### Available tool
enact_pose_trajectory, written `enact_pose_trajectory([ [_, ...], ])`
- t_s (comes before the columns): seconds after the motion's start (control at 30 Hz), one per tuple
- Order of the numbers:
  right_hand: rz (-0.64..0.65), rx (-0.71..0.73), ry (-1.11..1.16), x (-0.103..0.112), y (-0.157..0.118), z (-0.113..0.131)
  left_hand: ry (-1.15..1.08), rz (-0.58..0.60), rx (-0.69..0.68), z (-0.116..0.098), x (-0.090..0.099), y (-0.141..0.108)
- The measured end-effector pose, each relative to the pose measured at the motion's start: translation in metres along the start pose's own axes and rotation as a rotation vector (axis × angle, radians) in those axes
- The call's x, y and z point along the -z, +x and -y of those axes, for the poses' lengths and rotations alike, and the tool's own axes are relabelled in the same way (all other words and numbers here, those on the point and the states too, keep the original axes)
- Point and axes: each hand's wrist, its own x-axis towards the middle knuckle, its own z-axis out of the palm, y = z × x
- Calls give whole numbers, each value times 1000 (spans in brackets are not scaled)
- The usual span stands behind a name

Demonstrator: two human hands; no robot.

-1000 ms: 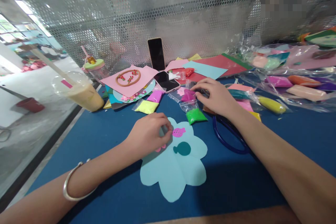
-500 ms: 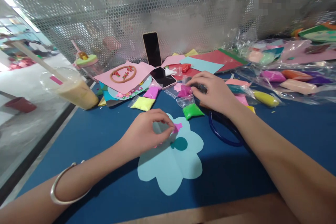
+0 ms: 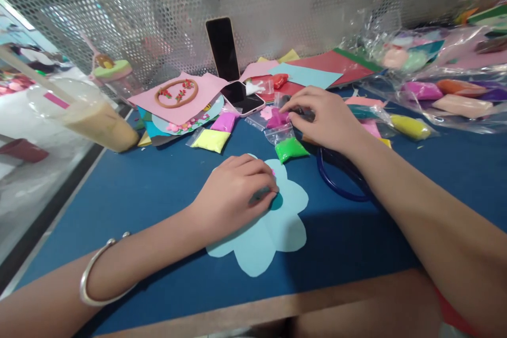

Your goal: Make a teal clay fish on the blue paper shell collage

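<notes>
A light-blue paper flower (image 3: 256, 253) lies on the blue table. My left hand (image 3: 240, 193) rests over its upper left part, thumb and fingertips pressed together beside the teal round centre (image 3: 277, 201). Whatever the fingertips hold is hidden; a speck of pink piece (image 3: 273, 172) shows behind them. Farther back, my right hand (image 3: 322, 119) curls with its thumb and forefinger at the edge of the magenta clay (image 3: 277, 119) in its clear bag. A green clay packet (image 3: 291, 149) lies just in front of that bag.
Yellow (image 3: 213, 140) and purple clay packets lie left of centre. Behind them are pink paper (image 3: 178, 111), a flat phone (image 3: 241, 99) and an upright phone (image 3: 223, 47). A drink cup (image 3: 103, 121) leans at left. A dark blue loop (image 3: 340, 190) lies beneath my right forearm.
My left hand has shifted right over the flower, from the pink piece to the teal centre, now covering most of both. My right hand stays at the magenta clay. The view has tilted slightly.
</notes>
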Motion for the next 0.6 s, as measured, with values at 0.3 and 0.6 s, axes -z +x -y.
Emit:
enact_pose_trajectory([
  [0.3, 15, 19, 1, 0, 0, -3, 16, 28, -7, -2, -1, 1],
  [0.6, 26, 11, 0, 0, 1, -4, 47, 39, -29, -5, 1, -2],
])
